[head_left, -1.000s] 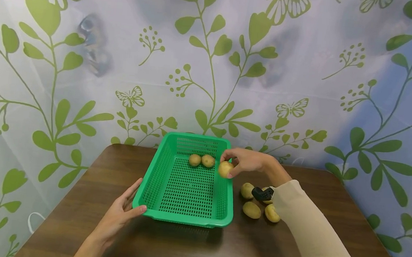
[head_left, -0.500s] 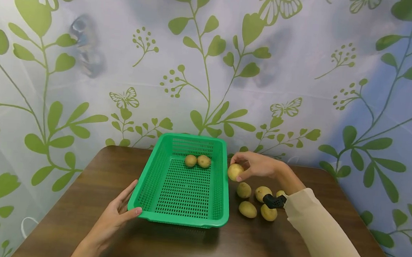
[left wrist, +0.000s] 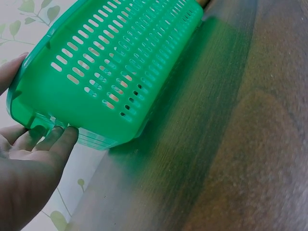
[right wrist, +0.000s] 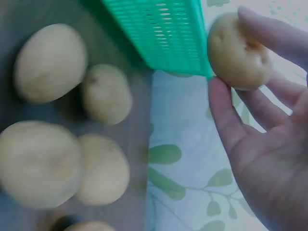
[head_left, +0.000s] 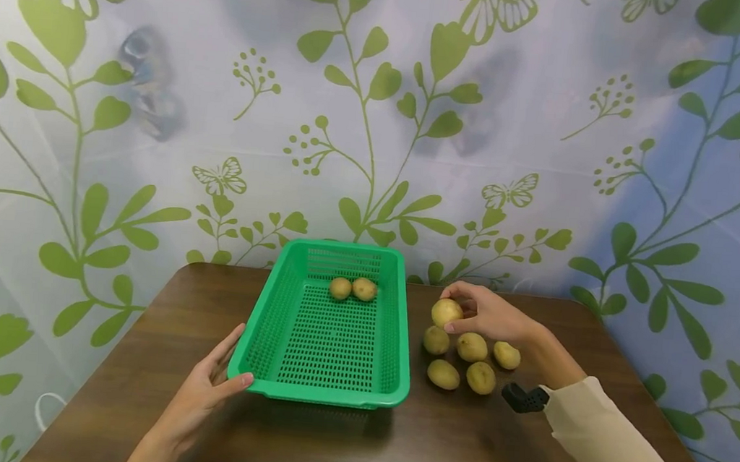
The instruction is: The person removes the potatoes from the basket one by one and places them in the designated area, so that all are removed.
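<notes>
A green perforated plastic basket [head_left: 331, 395] stands on the table, with two potatoes [head_left: 365, 289] lying side by side near its back wall. My left hand [head_left: 203, 392] grips its front left corner, thumb over the rim; in the left wrist view, the fingers [left wrist: 65, 142] curl at the basket's outside edge. To the right of the basket, my right hand [head_left: 487, 314] pinches a potato [head_left: 446, 313] between thumb and fingers. That potato [right wrist: 236, 55] is lifted above the table in the right wrist view. Several more potatoes [head_left: 472, 347] lie below and around this hand.
The brown wooden table [head_left: 300, 450] ends at the back against a leaf-patterned cloth [head_left: 330, 75]. A black strap-like piece [head_left: 524, 398] sticks out at the right sleeve. On the left, a white loop [head_left: 46, 408] shows beyond the table's edge.
My right hand has moved right, from over the basket's right rim to above the loose potatoes, still pinching its potato. The left hand keeps its hold on the basket; the head view has shifted slightly.
</notes>
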Available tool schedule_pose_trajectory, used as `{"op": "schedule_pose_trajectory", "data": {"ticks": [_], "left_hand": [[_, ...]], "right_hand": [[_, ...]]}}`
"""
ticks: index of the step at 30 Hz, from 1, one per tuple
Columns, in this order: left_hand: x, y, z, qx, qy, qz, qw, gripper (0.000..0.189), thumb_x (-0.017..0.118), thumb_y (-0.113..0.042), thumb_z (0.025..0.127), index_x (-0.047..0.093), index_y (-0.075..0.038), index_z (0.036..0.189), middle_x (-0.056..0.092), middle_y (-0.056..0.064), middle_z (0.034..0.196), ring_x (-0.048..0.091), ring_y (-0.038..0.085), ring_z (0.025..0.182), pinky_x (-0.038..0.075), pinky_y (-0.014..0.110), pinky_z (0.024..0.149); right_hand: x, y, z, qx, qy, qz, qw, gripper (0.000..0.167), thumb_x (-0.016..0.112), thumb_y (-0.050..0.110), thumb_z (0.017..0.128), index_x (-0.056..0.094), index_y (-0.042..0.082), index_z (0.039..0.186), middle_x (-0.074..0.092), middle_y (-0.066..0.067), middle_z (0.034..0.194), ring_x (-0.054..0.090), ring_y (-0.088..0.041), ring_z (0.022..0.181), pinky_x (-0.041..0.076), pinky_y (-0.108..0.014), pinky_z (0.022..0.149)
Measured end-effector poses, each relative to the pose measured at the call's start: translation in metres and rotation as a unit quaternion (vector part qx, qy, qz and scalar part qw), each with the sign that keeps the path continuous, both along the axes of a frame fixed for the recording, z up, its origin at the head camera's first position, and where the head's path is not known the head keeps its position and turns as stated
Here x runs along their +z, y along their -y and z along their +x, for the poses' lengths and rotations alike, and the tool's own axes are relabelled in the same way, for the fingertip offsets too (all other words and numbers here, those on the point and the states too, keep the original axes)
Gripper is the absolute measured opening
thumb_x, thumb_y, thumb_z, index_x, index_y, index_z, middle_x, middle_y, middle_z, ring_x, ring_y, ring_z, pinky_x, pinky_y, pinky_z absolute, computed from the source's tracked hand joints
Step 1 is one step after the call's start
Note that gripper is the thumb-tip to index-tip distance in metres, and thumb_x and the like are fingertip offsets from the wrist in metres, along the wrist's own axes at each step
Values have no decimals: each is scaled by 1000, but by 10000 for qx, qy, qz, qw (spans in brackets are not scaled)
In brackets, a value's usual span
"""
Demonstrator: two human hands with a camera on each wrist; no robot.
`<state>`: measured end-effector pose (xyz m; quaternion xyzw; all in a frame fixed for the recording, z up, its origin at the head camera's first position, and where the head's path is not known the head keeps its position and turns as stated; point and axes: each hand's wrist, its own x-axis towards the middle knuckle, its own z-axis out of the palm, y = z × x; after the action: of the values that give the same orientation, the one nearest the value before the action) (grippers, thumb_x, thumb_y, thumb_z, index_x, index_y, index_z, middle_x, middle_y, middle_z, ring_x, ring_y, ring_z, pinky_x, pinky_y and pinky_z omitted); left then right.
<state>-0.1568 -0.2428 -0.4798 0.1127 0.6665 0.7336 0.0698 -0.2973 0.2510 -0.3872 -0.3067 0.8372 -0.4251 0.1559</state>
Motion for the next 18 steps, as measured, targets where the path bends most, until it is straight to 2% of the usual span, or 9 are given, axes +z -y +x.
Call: {"op": "schedule_pose_trajectory", "data": {"ticks": [3,7,18], "left_hand": [[-1,-1,-1,-52,-22,142,9999,83,57,1,104,9,-17,168,3,11,172,43,12,142,46,27,104],[-2,0,-1,-74,-17,202,9998,83,57,2,104,8,-16,168,2,12,172,44,12,142,47,28,103],[-2,0,-1,-25,25,149,9999,84,58,1,104,7,-15,168,2,12,172,43,10,142,47,28,103]], "right_hand": [[-7,-9,8,-252,-118,-84,9996,43,75,15,98,53,0,131,59,-16,120,66,-32,103,55,-50,83],[-14,-19,19,-514,-322,-205,9979,45,75,13,97,54,-3,134,60,-16,120,66,-31,105,56,-38,81],[-32,-45,59,-1319,-43,-658,9891,52,79,17,94,55,1,138,59,-18,131,59,-38,121,58,-42,81]]}}
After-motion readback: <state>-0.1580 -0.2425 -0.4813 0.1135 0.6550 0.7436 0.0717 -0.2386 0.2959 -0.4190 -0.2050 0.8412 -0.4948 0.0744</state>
